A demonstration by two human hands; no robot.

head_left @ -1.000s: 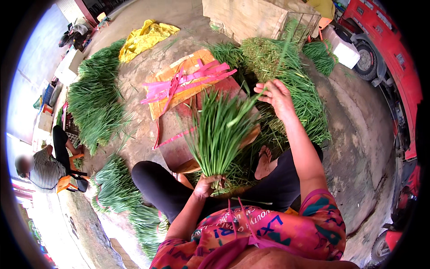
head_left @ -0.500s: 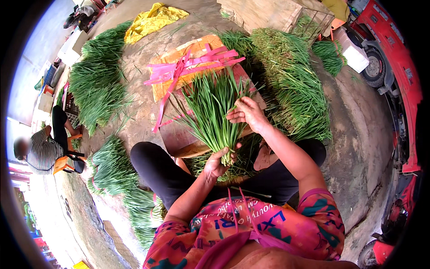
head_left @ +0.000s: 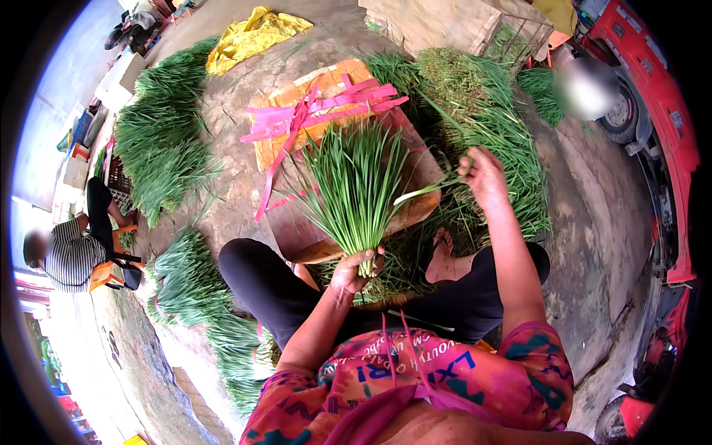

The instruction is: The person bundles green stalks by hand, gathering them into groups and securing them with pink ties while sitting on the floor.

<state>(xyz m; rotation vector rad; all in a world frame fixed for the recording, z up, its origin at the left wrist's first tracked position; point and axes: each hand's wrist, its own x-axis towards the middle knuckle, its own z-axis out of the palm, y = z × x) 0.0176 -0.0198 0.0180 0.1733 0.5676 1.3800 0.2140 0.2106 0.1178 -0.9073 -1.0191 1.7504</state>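
Observation:
My left hand [head_left: 354, 273] is closed around the pale lower ends of a bunch of green chives [head_left: 354, 193], whose leaves fan out away from me. Off to the right, my raised right hand [head_left: 483, 178] pinches a few loose chive leaves [head_left: 426, 190]; their whitish end points back toward the bunch. Under the bunch is a low, worn work surface [head_left: 423, 167], partly covered by an orange sheet [head_left: 265, 152]. Pink strips [head_left: 278, 124] lie across that sheet, beyond the leaf tips.
A large chive heap [head_left: 493, 141] lies right of the work surface, others [head_left: 159, 133] at left. Tied bundles [head_left: 189, 278] rest by my left knee. A yellow cloth [head_left: 252, 37] and wooden crate [head_left: 437, 26] are farther off. A person [head_left: 74, 252] sits at far left; a red vehicle [head_left: 653, 89] stands right.
My right hand has moved from the bunch's right edge outward to the right, drawing loose leaves away. My left hand still grips the bunch in nearly the same place.

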